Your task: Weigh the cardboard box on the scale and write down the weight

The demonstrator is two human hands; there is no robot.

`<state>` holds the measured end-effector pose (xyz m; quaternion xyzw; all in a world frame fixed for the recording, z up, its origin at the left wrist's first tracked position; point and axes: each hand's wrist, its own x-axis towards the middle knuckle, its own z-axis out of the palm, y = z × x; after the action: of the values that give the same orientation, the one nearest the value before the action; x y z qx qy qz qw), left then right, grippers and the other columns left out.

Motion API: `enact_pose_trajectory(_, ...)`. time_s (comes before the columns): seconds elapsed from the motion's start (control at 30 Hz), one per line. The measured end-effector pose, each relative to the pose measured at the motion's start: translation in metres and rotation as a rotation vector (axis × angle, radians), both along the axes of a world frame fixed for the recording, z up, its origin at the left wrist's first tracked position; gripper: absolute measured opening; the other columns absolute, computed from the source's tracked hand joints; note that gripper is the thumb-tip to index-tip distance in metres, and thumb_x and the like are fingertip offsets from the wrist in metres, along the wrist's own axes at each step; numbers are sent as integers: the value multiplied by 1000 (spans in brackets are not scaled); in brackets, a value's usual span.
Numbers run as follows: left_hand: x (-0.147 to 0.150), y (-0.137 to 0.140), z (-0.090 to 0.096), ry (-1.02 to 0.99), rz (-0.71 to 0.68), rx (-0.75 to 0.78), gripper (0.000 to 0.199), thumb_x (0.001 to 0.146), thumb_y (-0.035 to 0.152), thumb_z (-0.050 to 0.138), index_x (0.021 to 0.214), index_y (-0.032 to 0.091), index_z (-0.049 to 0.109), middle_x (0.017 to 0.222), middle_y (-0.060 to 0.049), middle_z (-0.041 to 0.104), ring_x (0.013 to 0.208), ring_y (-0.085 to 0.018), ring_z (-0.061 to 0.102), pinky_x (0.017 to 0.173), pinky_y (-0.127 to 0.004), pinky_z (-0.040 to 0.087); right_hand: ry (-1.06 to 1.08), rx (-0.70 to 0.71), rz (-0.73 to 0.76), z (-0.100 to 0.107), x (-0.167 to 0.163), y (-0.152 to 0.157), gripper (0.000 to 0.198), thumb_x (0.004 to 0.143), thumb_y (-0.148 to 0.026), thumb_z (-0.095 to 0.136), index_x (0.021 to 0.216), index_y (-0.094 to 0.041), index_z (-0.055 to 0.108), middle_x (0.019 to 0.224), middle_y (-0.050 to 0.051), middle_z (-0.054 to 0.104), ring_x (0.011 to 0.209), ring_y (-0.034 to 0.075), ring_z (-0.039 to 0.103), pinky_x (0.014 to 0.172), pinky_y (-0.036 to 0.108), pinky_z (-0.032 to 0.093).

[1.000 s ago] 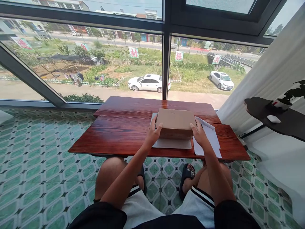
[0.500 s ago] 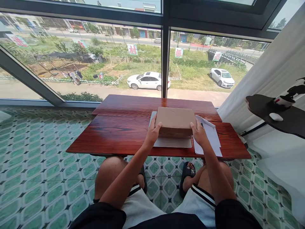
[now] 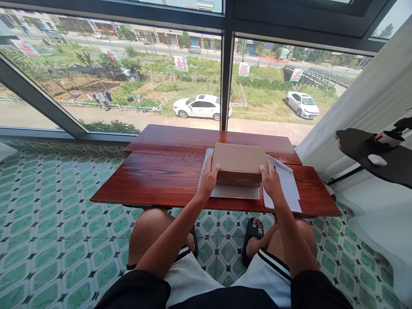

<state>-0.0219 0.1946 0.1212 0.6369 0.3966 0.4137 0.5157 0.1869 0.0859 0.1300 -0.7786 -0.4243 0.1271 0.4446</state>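
Plain brown cardboard box (image 3: 238,163) sits on flat grey sheet (image 3: 234,192) near front edge of dark red wooden surface (image 3: 154,180). Left hand (image 3: 209,180) closed in grip on box's left near corner, thumb on top. Right hand (image 3: 271,182) closed in grip on right near corner. White paper sheets (image 3: 286,184) lie just right of box, partly under right hand.

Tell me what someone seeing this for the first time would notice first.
A closed brown cardboard box sits mid-table on a red wooden table, gripped at its near corners by the left hand and right hand. White papers lie at its right; beyond the big window, a white car is parked outside.
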Motion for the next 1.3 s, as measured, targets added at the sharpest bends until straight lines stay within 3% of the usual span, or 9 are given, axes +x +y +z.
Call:
enact_pose_trajectory(0.2,-2,-3,13,-27,32,26,62,89,36,46,148,21,36,159,-5,34,148,-22,29,125,-39,21,-20,6,-24,4,-5,0,65,90,-51,39,142,-13,49,130,18,61,115,37,58,100,51,42)
enact_pose_trajectory(0.67,-25,2,40,-71,112,110,58,88,31,48,145,24,43,157,-3,38,146,-22,33,125,-39,24,-42,97,45,29,-27,7,55,92,-49,38,135,-17,51,133,15,59,118,33,57,102,47,41)
enact_pose_trajectory(0.9,-52,19,51,-64,143,153,57,87,32,49,144,22,46,157,-3,39,147,-23,31,125,-38,24,-55,111,107,39,-48,29,48,92,-50,38,124,-18,56,126,13,63,112,30,58,99,45,43)
enact_pose_trajectory(1.3,-110,55,48,-103,249,87,63,86,31,50,147,21,41,156,-4,40,146,-23,34,123,-37,28,20,133,273,38,-96,79,58,95,-51,41,141,-18,47,135,12,58,121,29,54,106,44,40)
